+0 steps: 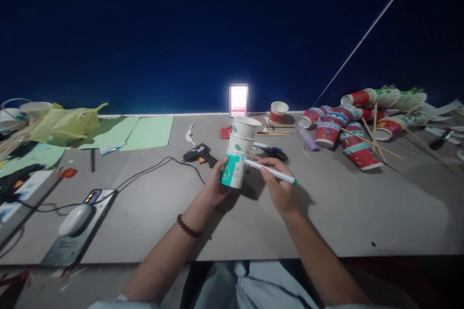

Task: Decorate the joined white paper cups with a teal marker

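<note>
My left hand [216, 182] is closed round the lower left side of a stack of paper cups [239, 147], white with green print and a teal band at the bottom. The stack stands nearly upright above the table, its open mouth at the top. In my right hand [278, 188] is a white marker pen [275, 172] with a teal end, held like a pencil. Its tip meets or almost meets the right side of the cups; I cannot tell which. A black hot glue gun [200, 155] lies just left of the stack, its cord running left.
Red and green decorated cups [335, 125] and wooden sticks [373, 142] lie at right. A small red cup [278, 112] stands behind. On the left are green paper sheets [148, 133], a yellow plastic bag [65, 123], a power strip [27, 198], a phone [68, 248] and an earbud case [75, 218].
</note>
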The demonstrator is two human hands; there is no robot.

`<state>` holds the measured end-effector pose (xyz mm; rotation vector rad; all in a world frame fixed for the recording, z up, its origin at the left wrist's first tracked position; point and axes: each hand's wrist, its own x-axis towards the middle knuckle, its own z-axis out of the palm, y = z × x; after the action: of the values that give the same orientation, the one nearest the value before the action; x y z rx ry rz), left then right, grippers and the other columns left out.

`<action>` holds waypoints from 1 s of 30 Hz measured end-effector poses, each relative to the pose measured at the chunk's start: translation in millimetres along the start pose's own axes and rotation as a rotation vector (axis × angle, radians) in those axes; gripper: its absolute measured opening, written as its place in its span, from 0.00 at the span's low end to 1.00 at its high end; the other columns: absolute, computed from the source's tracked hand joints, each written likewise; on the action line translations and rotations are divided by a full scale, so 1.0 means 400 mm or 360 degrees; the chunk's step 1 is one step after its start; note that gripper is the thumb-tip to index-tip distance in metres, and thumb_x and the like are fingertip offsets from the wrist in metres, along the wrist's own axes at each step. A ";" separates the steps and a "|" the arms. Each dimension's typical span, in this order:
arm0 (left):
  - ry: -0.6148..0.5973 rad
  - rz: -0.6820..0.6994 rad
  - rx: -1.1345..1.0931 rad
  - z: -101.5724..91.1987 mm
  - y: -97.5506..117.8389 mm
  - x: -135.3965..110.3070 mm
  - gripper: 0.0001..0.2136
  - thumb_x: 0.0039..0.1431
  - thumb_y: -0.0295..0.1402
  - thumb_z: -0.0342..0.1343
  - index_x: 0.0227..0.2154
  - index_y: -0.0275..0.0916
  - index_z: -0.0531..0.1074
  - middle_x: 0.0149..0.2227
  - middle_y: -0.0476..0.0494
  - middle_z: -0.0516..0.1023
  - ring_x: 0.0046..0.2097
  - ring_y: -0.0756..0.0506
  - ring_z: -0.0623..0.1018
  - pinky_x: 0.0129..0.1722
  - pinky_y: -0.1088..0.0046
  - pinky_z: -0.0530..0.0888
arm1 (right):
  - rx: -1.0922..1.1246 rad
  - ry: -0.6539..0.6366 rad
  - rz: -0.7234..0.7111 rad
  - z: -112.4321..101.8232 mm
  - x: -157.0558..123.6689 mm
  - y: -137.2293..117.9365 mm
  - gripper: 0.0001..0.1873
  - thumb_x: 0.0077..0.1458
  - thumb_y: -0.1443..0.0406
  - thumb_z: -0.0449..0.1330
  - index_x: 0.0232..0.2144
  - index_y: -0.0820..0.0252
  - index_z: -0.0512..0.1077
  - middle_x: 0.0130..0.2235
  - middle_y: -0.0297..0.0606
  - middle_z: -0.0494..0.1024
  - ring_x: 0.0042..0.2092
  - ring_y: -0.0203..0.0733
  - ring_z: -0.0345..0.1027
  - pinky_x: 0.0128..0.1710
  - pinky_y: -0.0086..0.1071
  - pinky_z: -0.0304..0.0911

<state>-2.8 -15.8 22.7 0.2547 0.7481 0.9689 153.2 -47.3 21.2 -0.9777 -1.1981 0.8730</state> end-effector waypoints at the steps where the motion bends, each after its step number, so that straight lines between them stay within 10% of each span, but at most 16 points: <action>1: -0.0006 -0.0003 0.0000 -0.001 0.000 0.000 0.13 0.57 0.38 0.55 0.33 0.31 0.76 0.29 0.38 0.80 0.29 0.43 0.79 0.29 0.69 0.75 | 0.0006 -0.0003 0.0006 0.000 0.000 0.001 0.04 0.57 0.63 0.60 0.34 0.51 0.75 0.44 0.35 0.83 0.51 0.47 0.75 0.54 0.41 0.67; 30: -0.0014 -0.0007 -0.0021 -0.006 -0.001 0.007 0.12 0.55 0.37 0.57 0.33 0.31 0.75 0.28 0.38 0.80 0.28 0.44 0.78 0.29 0.70 0.75 | -0.0012 -0.0049 0.0037 -0.003 -0.002 0.015 0.04 0.56 0.64 0.61 0.34 0.52 0.76 0.45 0.36 0.83 0.51 0.47 0.75 0.53 0.40 0.68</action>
<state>-3.2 -14.0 19.6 0.2457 0.7337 0.9675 154.1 -46.1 15.1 -0.9893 -1.2194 0.9054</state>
